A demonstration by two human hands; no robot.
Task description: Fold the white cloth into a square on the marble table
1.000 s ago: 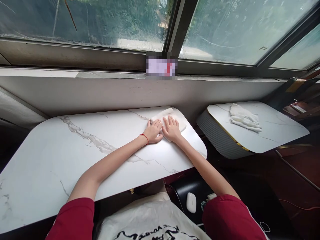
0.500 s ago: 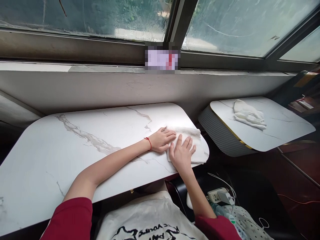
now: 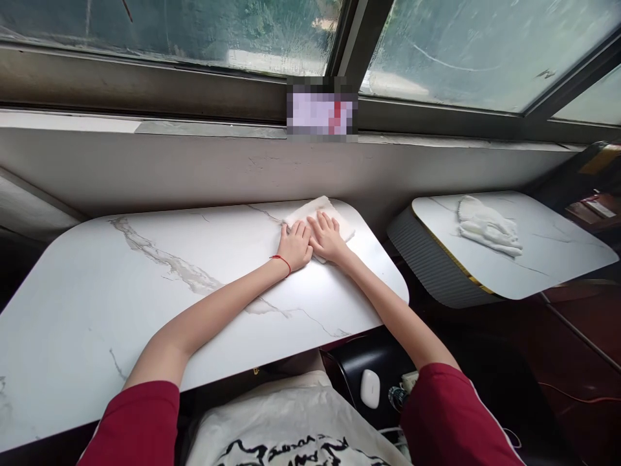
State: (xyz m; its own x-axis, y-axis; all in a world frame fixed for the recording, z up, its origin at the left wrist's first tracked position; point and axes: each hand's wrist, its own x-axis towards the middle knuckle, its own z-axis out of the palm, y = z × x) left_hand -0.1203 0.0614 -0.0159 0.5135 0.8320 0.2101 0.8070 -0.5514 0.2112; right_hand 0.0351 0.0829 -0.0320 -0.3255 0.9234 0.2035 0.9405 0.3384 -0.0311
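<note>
A white folded cloth lies at the far right corner of a white marble table, close to the wall. My left hand and my right hand lie side by side on its near part, palms down, fingers stretched flat and pressing on it. A thin red cord circles my left wrist. Both arms reach forward across the table from red sleeves.
A second marble table stands to the right with a crumpled white cloth on it. A grey ledge and dirty window run along the back. Below the table's right end are a black seat, a small white device and cables.
Half a second ago the cloth was at the table's near right edge with my hands on it; both hands have since slid it away to the far corner by the wall.
</note>
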